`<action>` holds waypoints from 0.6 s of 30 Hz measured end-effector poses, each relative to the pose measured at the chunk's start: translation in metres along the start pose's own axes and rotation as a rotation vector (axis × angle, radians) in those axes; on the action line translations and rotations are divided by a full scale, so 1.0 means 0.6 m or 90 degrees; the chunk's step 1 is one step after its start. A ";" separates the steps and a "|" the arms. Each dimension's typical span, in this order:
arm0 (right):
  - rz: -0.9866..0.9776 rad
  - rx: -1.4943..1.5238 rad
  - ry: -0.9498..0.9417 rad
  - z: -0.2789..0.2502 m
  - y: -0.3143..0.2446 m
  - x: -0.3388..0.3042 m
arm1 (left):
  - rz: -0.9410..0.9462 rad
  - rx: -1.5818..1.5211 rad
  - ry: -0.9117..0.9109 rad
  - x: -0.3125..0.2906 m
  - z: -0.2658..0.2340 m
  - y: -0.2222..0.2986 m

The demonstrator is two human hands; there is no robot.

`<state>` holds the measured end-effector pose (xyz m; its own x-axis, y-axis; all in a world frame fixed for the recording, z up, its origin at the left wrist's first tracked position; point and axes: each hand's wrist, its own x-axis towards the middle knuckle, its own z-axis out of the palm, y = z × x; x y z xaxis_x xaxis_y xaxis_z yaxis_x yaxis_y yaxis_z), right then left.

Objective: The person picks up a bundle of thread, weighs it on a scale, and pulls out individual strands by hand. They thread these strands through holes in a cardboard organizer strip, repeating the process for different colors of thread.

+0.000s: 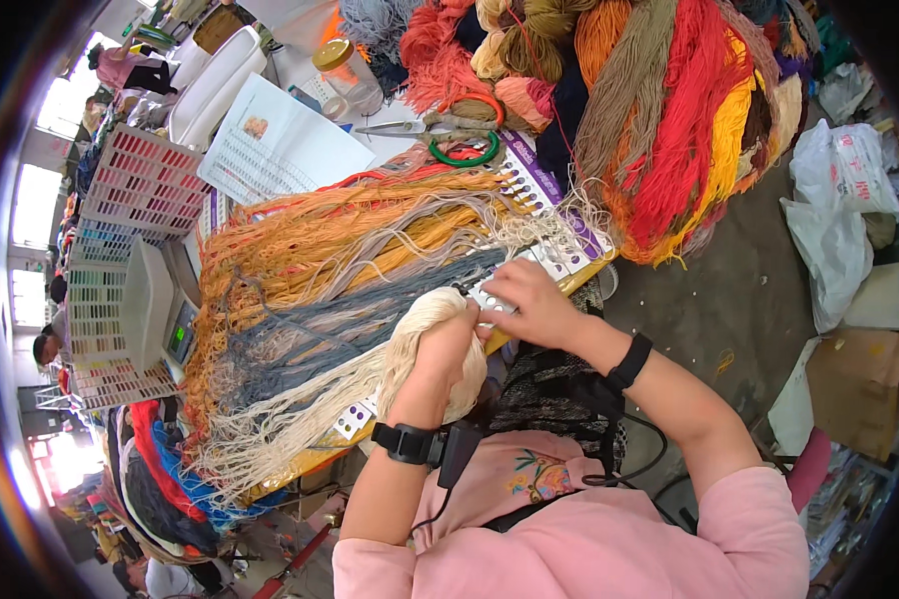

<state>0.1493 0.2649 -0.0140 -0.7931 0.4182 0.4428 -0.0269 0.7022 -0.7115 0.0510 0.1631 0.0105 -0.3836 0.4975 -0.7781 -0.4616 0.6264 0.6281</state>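
Light floods in from the left, where the windows [37, 203] burn to blank white and a rainbow flare streaks the rim. I see the yarn strands [370, 240] evenly lit, fairly crisp; the grey floor [714, 324] lies dimmer. The far left background bends and softens toward a black, curved border.
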 end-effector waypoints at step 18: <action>0.102 0.178 -0.012 0.000 0.012 -0.002 | -0.017 -0.710 -0.335 -0.023 -0.038 -0.003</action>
<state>0.1500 0.2698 -0.0195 -0.8115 0.4984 0.3051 -0.0655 0.4412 -0.8950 0.0389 0.1416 0.0206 -0.1137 0.8352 -0.5381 -0.9934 -0.0859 0.0766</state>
